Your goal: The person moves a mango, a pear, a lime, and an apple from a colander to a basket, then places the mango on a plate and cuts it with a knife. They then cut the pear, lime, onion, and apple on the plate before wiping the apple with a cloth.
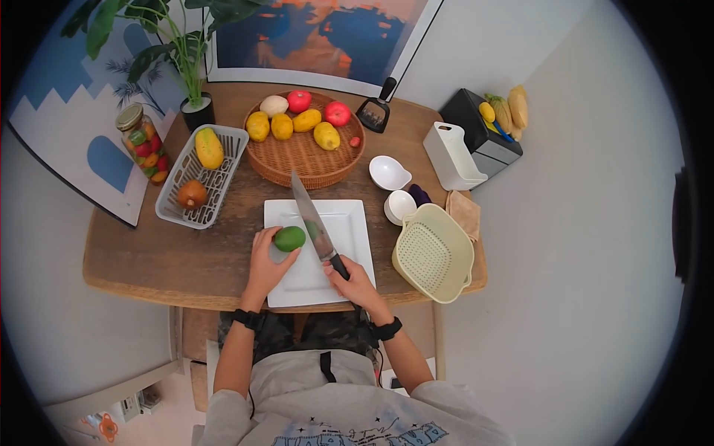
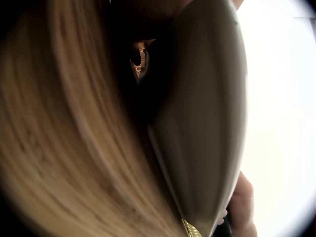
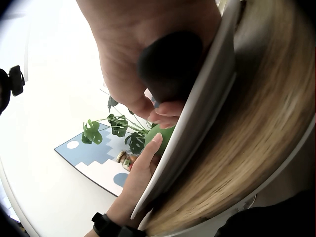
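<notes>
Two hands meet over a square white plate [image 1: 279, 296], which sits at the middle of the near edge of the wooden table [image 1: 141, 260]; the left hand [image 1: 269, 262] grasps a green fruit [image 1: 289, 238], thumb on the near side and fingers around its left; the right hand [image 1: 352, 284] is closed around the black handle of a knife [image 1: 315, 229], whose blade slants away to the left, its tip reaching past the plate's far edge. The fruit is over the plate's left half, nearer the left edge than the right; its visible side looks whole, and the blade stands just beside it on the right; whether the steel touches the plate, I cannot tell.

Toward the table's far edge stands a round wicker basket [image 1: 309, 179] of fruit; toward the far left corner, a grey basket [image 1: 166, 199]; at the near right corner, a pale green colander [image 1: 428, 256].

The step in hand seems to be lining the fruit up for a cut, with none visible so far; the next move, I judge, calls for bringing the edge over the fruit and pressing down slowly; the left fingertips and thumb would need tucking back, since the rounded fruit could roll.
</notes>
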